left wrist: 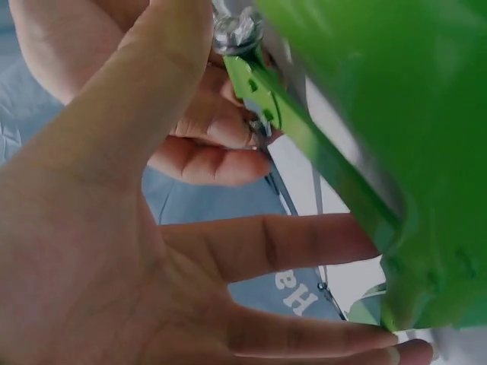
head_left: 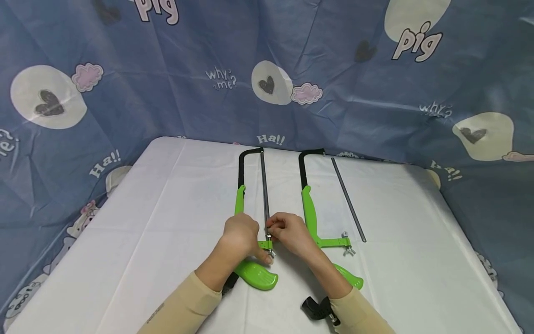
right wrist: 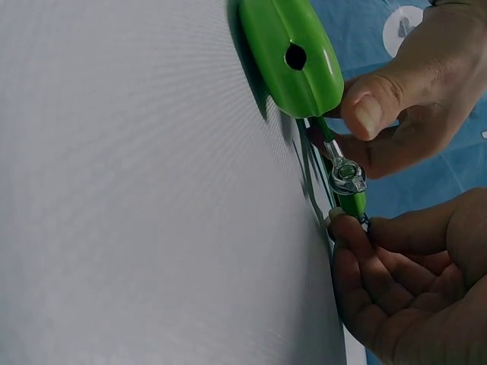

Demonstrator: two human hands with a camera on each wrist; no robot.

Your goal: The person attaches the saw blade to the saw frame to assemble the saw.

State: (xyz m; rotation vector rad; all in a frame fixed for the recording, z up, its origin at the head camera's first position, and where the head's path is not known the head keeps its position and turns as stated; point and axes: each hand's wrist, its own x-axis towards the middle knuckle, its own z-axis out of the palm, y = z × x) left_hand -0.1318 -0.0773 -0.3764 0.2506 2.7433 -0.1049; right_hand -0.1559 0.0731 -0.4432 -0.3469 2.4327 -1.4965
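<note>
fitting blade into left hacksaw on table; left hand gripping frame, right hand pinching blade end by wing nut. next likely needs tightening nut.

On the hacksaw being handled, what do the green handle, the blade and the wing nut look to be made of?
Green handle: likely moulded plastic, glossy with soft highlights. Blade: thin dull grey strip, probably steel. Wing nut: bright silvery metal with sharp reflections, apparently plated.

Two hacksaws – green handles, black frames; white table; blue backdrop with cartoon prints.
</note>
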